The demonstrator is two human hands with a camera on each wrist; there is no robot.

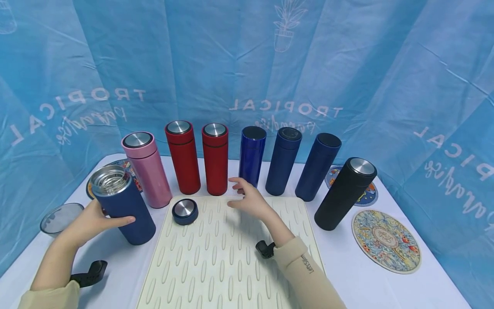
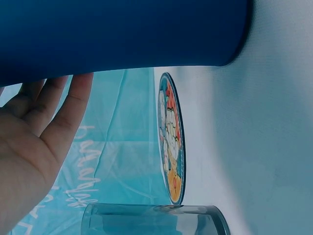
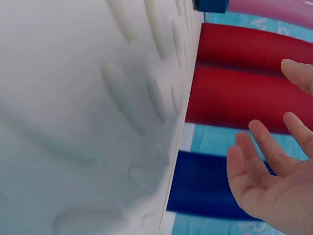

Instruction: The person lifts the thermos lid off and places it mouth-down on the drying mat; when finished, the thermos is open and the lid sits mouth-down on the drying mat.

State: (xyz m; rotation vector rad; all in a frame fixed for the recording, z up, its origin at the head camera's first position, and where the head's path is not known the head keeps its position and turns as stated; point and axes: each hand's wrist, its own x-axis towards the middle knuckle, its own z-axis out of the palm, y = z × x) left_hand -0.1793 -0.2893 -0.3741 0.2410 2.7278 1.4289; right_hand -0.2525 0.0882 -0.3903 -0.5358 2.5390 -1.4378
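Note:
My left hand (image 1: 92, 221) holds an uncapped navy thermos bottle (image 1: 133, 216) at the left, thumb across the front and fingers around the far side. Its steel mouth is bare. In the left wrist view the fingertips are hidden behind the bottle (image 2: 146, 34). A navy lid with a steel top (image 1: 185, 211) lies on the cream ribbed mat (image 1: 210, 257). Above the mat's back edge, my right hand (image 1: 251, 199) has its fingers spread and holds nothing. It is nearest to a red bottle (image 1: 215, 163) and a glossy blue bottle (image 1: 251, 159).
Further capped bottles stand along the back: pink (image 1: 150, 176), another red (image 1: 184, 159), navy (image 1: 283, 163), a second navy (image 1: 317, 169) and black (image 1: 341, 197). A clear glass (image 1: 61, 219) stands at the left. Patterned round coasters lie at both sides, including one (image 1: 386, 241) at right.

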